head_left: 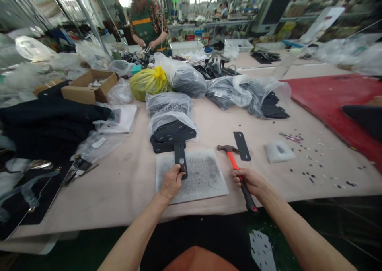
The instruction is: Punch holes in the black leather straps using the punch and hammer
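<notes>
My left hand [171,182] is closed around a small metal punch [182,165], which stands over the near end of a flat black strip [180,151]. That strip lies partly on a worn white board [205,183] covered in dark marks. In my right hand [250,179] is a claw hammer [232,159] with an orange and black handle, its head pointing away from me, right of the board. Beyond the hammer lies another black strip [242,145] with slots at its ends. An open plastic bag [155,121] of similar strips touches the board's far side.
Small dark and pale bits, tweezers [291,137] and a wrapped white block [279,151] lie to the right. Filled bags, a yellow bag [149,83] and a cardboard box [89,88] line the back. A red sheet [322,100] covers the right side. A co-worker [147,24] stands opposite.
</notes>
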The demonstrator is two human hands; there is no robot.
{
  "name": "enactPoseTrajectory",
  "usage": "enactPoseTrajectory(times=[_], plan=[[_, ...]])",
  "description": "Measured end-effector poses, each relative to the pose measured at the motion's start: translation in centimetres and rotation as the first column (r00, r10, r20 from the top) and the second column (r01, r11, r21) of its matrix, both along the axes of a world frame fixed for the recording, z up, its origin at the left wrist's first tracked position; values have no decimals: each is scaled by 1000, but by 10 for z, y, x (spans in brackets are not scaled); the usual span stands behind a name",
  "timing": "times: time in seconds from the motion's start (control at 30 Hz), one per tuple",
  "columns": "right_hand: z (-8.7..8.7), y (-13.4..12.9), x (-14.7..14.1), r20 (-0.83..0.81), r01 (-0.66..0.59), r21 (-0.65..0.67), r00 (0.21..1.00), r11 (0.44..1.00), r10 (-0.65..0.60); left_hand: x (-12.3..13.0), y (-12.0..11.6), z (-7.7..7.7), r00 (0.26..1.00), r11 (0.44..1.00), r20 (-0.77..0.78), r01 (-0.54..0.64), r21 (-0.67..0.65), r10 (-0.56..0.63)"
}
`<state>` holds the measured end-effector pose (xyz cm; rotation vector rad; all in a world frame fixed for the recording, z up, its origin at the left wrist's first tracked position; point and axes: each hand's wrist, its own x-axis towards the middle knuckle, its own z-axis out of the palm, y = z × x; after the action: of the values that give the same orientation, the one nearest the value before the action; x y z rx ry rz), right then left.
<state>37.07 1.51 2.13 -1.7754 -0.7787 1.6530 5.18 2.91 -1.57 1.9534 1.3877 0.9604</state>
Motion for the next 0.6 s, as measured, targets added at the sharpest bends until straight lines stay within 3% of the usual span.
enactPoseTrajectory(times=[0.1, 0.2, 0.27, 0.33, 0.4, 0.5, 0.53, 0.57, 0.6], plan=[[30, 2, -17, -44, 8, 30, 999, 1000, -7, 0, 0, 1, 1000, 1000, 17, 10, 16, -10], [77, -4, -40, 37, 33, 249, 998, 968, -44, 0, -1, 2, 1000, 1000, 11, 6, 30, -7], [109, -10, -53, 202, -65, 479, 979, 876, -38, -1, -1, 2, 1000, 999, -4, 7, 31, -7], [133, -15, -63, 428, -248, 617, 902, 747, -55, -1, -1, 2, 1000, 999, -19, 11, 33, -10], [144, -18, -69, 671, -499, 582, 741, 642, -33, -1, -1, 2, 999, 999, -29, 13, 44, -12], [155, -16, -69, 900, -780, 312, 425, 542, 94, -1, -1, 1, 999, 998, -37, 13, 63, -11], [161, -16, -69, 923, -812, 262, 370, 522, 111, -1, 0, 1, 999, 998, -39, 12, 65, -9], [168, -15, -68, 926, -813, 266, 365, 517, 97, -1, -1, 0, 999, 998, -41, 11, 65, -8], [177, -16, -68, 911, -787, 324, 408, 525, 50, -1, -1, 0, 999, 998, -43, 9, 63, -6]])
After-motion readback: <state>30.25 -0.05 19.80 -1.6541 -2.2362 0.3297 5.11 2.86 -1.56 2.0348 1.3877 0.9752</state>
